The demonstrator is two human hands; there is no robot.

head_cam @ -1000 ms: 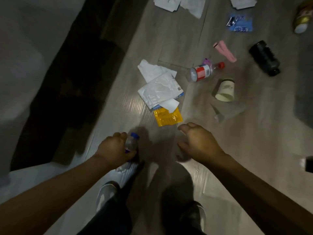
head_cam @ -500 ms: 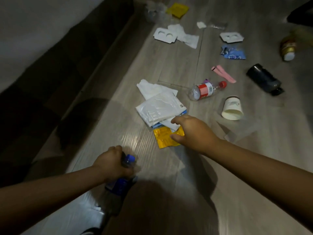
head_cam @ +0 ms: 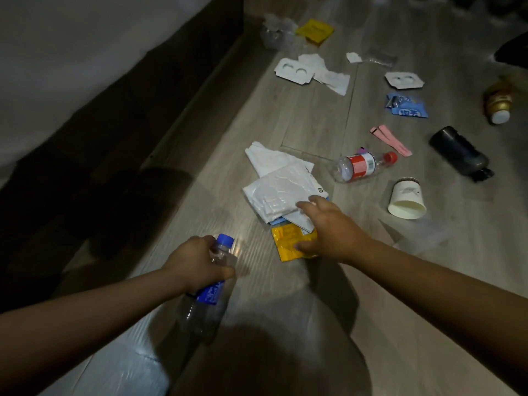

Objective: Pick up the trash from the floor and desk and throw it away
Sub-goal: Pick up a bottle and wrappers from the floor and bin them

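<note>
My left hand (head_cam: 197, 262) grips a clear plastic bottle (head_cam: 205, 298) with a blue cap and blue label, held low over the wooden floor. My right hand (head_cam: 331, 230) lies on a pile of flat trash: the thumb presses a yellow wrapper (head_cam: 288, 242), and the fingers rest on white plastic bags (head_cam: 280, 192) with a blue sheet under them. The fingers are spread and not closed around anything.
Scattered on the floor: a red-labelled bottle (head_cam: 363, 165), a tipped paper cup (head_cam: 407, 200), a black bottle (head_cam: 460, 154), pink strips (head_cam: 390, 138), a blue wrapper (head_cam: 408, 107), a gold jar (head_cam: 498, 102), white card pieces (head_cam: 294, 71), another yellow packet (head_cam: 314, 31). A dark furniture base (head_cam: 128, 132) runs along the left.
My right hand reached forward from near my feet onto the yellow wrapper and white bags. The view tilted up the floor. My left hand kept hold of the bottle.
</note>
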